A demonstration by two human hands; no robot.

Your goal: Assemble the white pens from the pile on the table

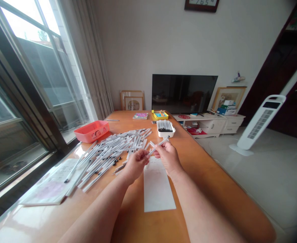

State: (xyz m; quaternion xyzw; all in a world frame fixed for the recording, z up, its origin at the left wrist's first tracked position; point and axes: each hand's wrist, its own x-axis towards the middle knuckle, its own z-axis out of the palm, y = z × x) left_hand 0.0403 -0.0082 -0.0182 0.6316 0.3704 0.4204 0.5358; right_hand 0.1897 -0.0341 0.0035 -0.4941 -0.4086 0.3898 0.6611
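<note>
Between my two hands a clear-barrelled pen [161,141] with a dark end is held slantwise above the table. My right hand [169,156] closes round its upper part, and my left hand [137,162] pinches near its lower end. Below them lies a white sheet of paper [158,192] with faint writing at its top. A large heap of similar pens [113,148] spreads to the left, with small black caps [116,160] at its near edge. Beyond my right hand stands a white box [165,131] holding many pens with black ends.
A red plastic basket [92,131] stands behind the heap. An open notebook [49,185] lies at left, partly under pens. Further back are a pink booklet [140,116] and a yellow tray [160,115]. The wooden table [214,202] ends at right, with a tower fan [258,125] on the floor beyond.
</note>
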